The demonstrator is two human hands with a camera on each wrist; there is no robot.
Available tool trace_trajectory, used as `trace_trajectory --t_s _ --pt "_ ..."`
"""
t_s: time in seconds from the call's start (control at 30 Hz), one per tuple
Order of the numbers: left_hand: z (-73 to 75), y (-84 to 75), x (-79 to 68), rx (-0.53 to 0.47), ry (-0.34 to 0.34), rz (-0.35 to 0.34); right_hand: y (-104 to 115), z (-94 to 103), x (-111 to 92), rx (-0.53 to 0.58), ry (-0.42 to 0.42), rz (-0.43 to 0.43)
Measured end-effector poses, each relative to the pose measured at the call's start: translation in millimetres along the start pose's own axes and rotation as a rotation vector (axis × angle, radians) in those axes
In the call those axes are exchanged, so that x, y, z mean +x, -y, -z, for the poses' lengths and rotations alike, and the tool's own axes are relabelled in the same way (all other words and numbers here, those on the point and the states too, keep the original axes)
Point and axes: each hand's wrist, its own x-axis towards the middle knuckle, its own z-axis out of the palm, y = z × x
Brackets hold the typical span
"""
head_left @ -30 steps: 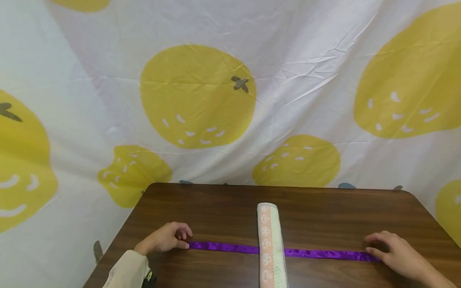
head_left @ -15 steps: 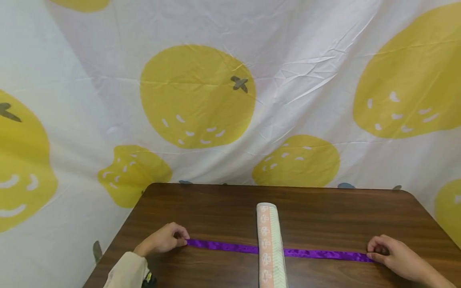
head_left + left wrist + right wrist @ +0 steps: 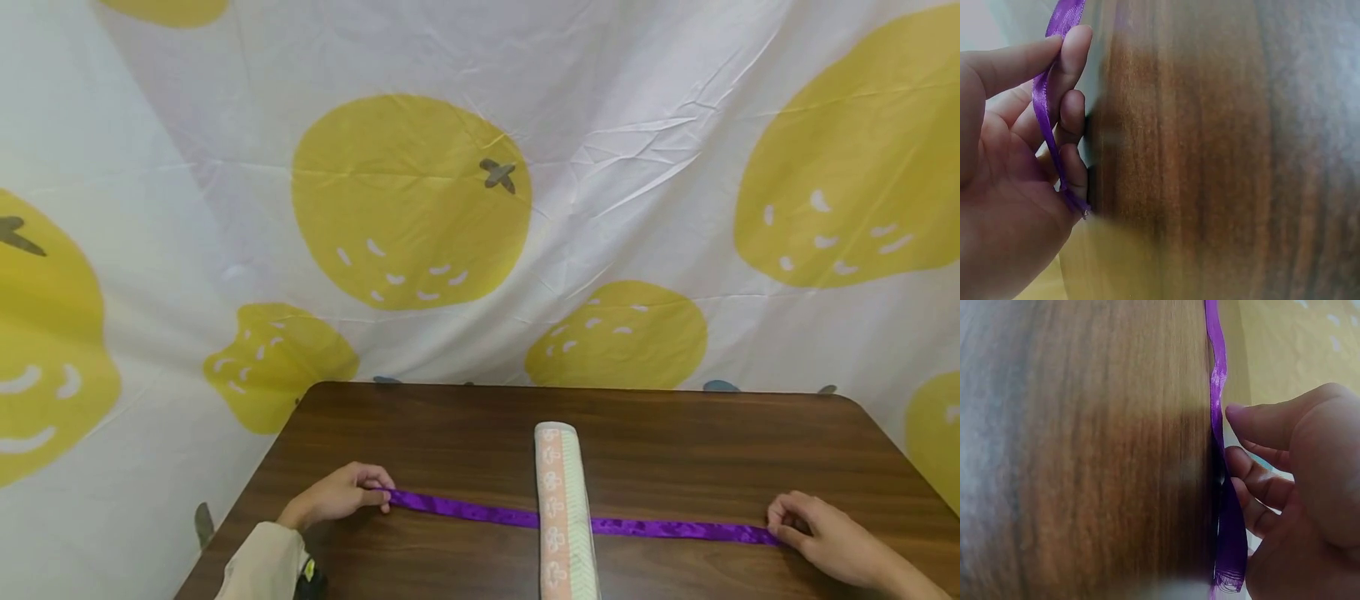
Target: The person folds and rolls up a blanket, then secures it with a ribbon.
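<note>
A purple satin ribbon (image 3: pixel 465 510) stretches across the table, passing under a rolled towel (image 3: pixel 557 508) with peach and pale green bands and white flower motifs. At its left end, my left hand (image 3: pixel 341 493) pinches the ribbon between thumb and index finger. In the left wrist view, the loose tail (image 3: pixel 1044 119) hangs across the palm side of the curled fingers. My right hand (image 3: pixel 825 533) pinches the ribbon's right end, thumb tip at its edge. A frayed end (image 3: pixel 1230 580) hangs below those fingers in the right wrist view.
The brown wood-grain table (image 3: pixel 420 433) has rounded far corners. Behind it hangs a white cloth (image 3: pixel 600 208) printed with yellow fruit. A beige sleeve (image 3: pixel 262 562) covers the left forearm, with a dark band (image 3: pixel 309 579) at the wrist.
Both hands have gone from relaxed fingers beside the ribbon to pinching its ends. The left end has risen a little and moved away from me. The towel has stayed in place.
</note>
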Motion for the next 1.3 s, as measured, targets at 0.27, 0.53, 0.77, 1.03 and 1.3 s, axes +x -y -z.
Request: trace_trajectory --t_s 0.27,0.53,0.77,1.03,1.3 --pt "-0.5 2.4 0.0 -0.017 0.005 0.006 2 1.3 0 -0.004 0.002 -0.06" --pt "-0.4 4.8 1.3 -0.045 0.011 -0.004 1 1.6 0 0.013 -0.003 0.019" --pt "1.5 3.3 2.0 -0.069 0.0 0.017 8 11.6 6 0.177 0.043 -0.016" --pt "2.1 0.2 2.5 -0.053 -0.001 0.042 12 30.1 15 0.168 0.119 -0.052" --pt "2.9 1.3 1.6 -0.038 -0.002 0.033 35 46.3 24 0.3 0.085 -0.03"
